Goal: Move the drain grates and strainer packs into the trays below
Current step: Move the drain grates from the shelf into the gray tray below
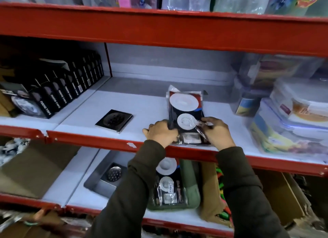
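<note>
A strainer pack [184, 110], dark card with white round strainers in clear plastic, lies on the middle white shelf. My left hand [160, 132] grips its lower left edge and my right hand [217, 132] grips its lower right edge. A square dark drain grate [114, 120] lies flat on the same shelf, to the left of my hands. On the shelf below, a grey tray [94, 182] holds a steel drain grate [113, 174], and a green tray [190, 184] holds another strainer pack [166, 182]. My forearms partly hide both trays.
Black tape boxes [71, 88] stand in a row at the left of the middle shelf. Clear plastic containers [291, 117] are stacked at its right. The red shelf lip [106, 140] runs in front. Cardboard boxes [276, 198] sit on the lower shelf at right.
</note>
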`<state>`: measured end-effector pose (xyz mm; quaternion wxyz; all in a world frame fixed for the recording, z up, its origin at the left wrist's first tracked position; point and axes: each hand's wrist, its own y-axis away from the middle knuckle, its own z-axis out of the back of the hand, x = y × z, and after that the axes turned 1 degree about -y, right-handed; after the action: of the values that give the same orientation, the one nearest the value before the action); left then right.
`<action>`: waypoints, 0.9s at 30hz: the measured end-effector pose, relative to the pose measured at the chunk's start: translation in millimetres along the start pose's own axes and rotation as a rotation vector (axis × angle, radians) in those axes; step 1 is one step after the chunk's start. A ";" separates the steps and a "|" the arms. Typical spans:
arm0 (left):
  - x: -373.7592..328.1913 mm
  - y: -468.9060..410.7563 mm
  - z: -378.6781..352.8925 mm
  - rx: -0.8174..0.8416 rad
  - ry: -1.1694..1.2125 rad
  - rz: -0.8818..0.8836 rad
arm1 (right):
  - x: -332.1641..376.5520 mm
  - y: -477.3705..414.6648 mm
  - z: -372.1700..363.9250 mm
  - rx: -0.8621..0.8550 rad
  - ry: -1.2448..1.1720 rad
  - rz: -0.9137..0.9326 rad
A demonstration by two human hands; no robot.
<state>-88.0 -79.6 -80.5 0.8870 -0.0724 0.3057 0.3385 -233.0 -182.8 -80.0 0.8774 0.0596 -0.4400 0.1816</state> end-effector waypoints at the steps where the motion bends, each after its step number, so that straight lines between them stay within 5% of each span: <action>1: -1.5 4.7 -0.9 0.014 0.014 -0.004 | -3.6 5.1 4.6 -0.010 -0.005 -0.018; 12: 3.2 18.9 -3.5 0.023 -0.148 -0.115 | -4.9 22.8 6.7 -0.128 0.204 0.014; 16: 34.5 13.9 18.1 -0.201 -0.117 -0.149 | 23.5 31.5 -5.3 -0.239 0.122 0.168; 21: 127.5 -7.6 67.9 -0.436 -0.290 -0.261 | 67.5 37.2 -44.1 -0.043 -0.014 0.338; 27: 223.4 -32.4 127.4 -0.491 -0.355 -0.378 | 125.9 31.2 -134.7 0.284 0.242 0.392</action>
<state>126.2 62.7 -113.0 0.9294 -0.2785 0.0379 0.2392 -74.6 -84.8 -63.4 0.8546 0.0737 -0.3049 0.4138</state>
